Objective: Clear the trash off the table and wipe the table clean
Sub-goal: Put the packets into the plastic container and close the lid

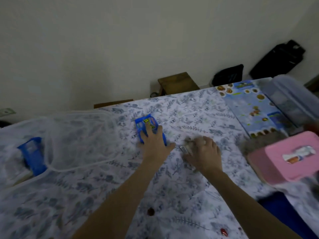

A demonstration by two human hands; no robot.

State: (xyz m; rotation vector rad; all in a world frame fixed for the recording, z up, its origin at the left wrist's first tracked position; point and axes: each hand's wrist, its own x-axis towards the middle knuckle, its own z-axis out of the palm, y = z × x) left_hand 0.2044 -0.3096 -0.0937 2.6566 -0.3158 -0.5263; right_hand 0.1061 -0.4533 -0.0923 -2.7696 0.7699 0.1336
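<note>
From the head camera, I see the person leaning over a table (pixel 172 195) covered with a cloth of blue-grey leaf print. The left hand (pixel 155 140) lies flat, fingers spread, on top of a blue snack wrapper (pixel 144 124) in the middle of the table; it presses the wrapper down but has not closed around it. Just beside it, the right hand (pixel 205 152) is half curled over a small crumpled thing, maybe clear plastic (pixel 185 148); the picture is blurred there, so I cannot tell if the fingers really hold it.

I think the wrapper is very light, thin and a little slippery, so it will slide on the cloth. It is better to pinch it at one edge or to crumple it in the palm.

Another blue packet (pixel 32 154) lies at the left, under a white mesh cover (pixel 77 135). Near the front edge there are small red-brown bits (pixel 150 211). At the right stand a pink box (pixel 290 157) and a flat printed carton (pixel 248 107). No wiping cloth is visible.
</note>
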